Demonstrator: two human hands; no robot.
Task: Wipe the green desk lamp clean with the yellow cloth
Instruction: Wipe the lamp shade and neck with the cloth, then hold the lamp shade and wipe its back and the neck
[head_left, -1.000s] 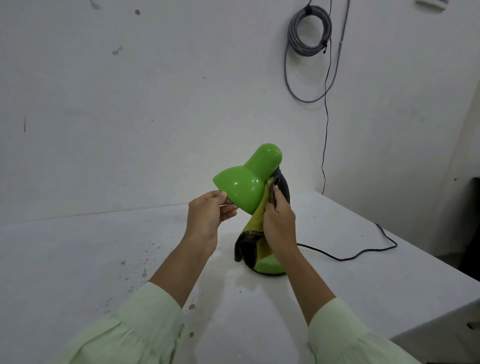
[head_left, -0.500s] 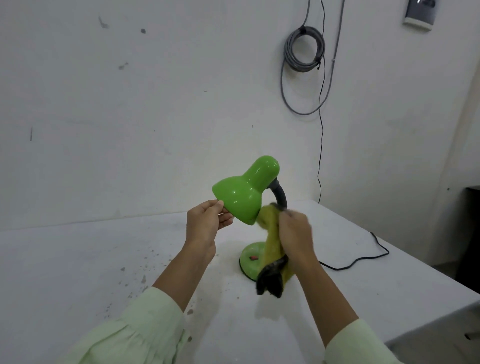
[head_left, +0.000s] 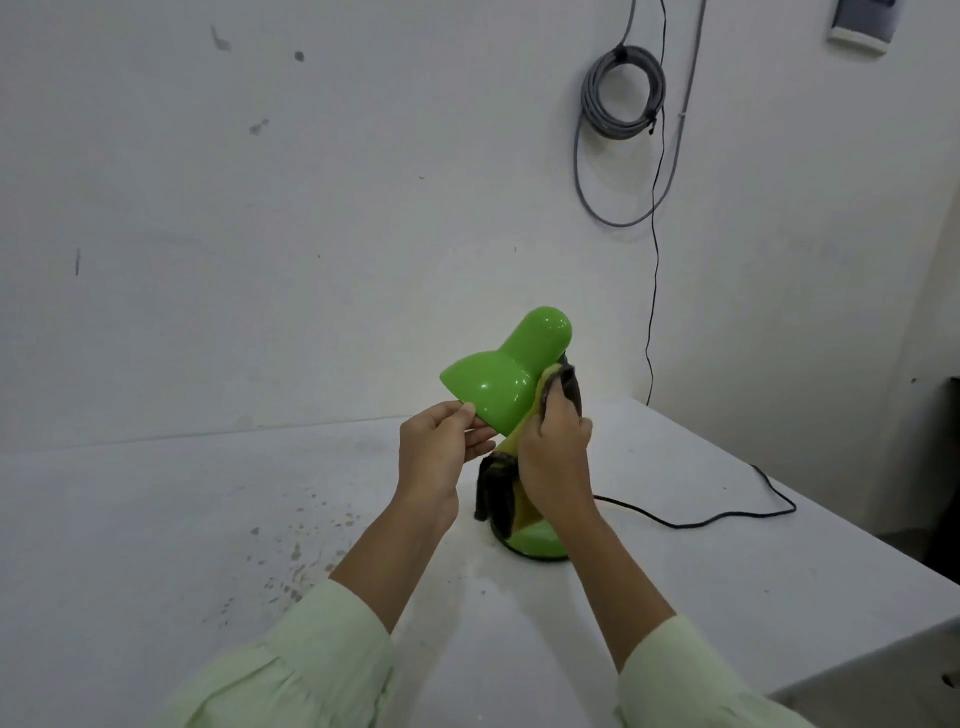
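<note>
Green desk lamp (head_left: 506, 376): stands on the white surface (head_left: 208, 519) near its back right corner, shade tilted down to the left, round base (head_left: 537, 543) flat on the surface. Glossy shell, likely light, smooth and slippery; the flexible neck will probably give under pressure, so steady the shade before you rub.

Hold: your left hand (head_left: 434, 452) pinches the lower rim of the shade, fingers narrow. Your right hand (head_left: 558, 449) is closed around the yellow cloth (head_left: 514, 441), pressing it against the neck just behind the shade.

Yellow cloth: soft, limp, with a dark soiled end hanging down to the base.

Cord (head_left: 701, 519): trails off to the right across the surface; mind the pull.

Not visible: the neck, behind cloth and hand; the inside of the shade; any switch on the base; the fingertips of your right hand.
</note>
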